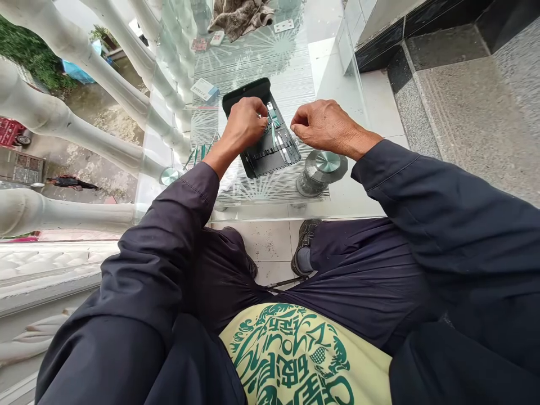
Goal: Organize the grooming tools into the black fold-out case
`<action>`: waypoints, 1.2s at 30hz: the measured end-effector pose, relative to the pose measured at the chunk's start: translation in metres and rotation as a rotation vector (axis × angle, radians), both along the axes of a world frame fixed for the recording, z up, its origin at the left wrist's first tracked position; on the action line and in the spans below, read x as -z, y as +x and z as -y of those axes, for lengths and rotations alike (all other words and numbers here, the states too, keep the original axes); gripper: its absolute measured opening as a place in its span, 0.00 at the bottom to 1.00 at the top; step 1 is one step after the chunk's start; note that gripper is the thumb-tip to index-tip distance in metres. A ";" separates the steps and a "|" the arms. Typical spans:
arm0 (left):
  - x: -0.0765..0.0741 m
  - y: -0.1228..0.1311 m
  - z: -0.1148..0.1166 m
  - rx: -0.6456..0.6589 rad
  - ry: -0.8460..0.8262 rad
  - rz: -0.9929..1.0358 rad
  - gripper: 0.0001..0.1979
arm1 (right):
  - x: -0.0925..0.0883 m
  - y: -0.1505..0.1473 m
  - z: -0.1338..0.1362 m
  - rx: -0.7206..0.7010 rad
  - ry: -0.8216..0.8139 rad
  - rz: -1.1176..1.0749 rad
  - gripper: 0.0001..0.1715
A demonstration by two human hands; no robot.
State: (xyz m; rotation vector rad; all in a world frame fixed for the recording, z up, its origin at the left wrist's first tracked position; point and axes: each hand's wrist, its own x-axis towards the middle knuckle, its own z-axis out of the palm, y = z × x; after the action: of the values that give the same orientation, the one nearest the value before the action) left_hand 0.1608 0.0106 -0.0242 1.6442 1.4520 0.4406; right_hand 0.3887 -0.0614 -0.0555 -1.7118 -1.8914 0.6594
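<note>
On the glass table lies an open black manicure case, its flap at the far side. My left hand is over the case's left half, with fingers pinched together at the tools; what they grip is hidden. Beside those fingertips, a nail clipper with a green lever sits in the case. Slim metal tools stand in the elastic loops nearer me. Just right of the case hovers my right hand, fingers curled in against the thumb. Whether anything small is in them does not show.
Several green-handled tools lie left of the case on the glass table. A small white-and-blue box and a brown cloth are farther back. A faceted glass jar stands below my right wrist. White balusters border the left.
</note>
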 end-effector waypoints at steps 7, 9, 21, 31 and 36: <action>0.004 0.006 0.002 0.220 0.336 -0.173 0.12 | -0.003 -0.005 0.004 0.019 -0.053 0.025 0.08; 0.005 0.005 0.001 0.254 0.355 -0.219 0.12 | -0.011 -0.007 0.008 0.012 -0.094 0.090 0.08; 0.003 0.003 0.000 0.221 0.282 -0.293 0.11 | -0.024 -0.016 0.014 -0.028 -0.077 0.312 0.18; -0.009 0.001 0.017 0.257 0.234 -0.299 0.08 | -0.021 -0.011 0.014 -0.016 -0.115 0.225 0.15; -0.005 -0.002 0.017 0.262 0.246 -0.277 0.08 | -0.017 -0.011 0.013 -0.011 -0.092 0.219 0.17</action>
State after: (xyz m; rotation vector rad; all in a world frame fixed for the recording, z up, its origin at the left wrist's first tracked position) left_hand 0.1593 -0.0067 -0.0189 2.1292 1.3924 0.2572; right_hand 0.3777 -0.0743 -0.0381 -1.9001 -2.0477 0.5921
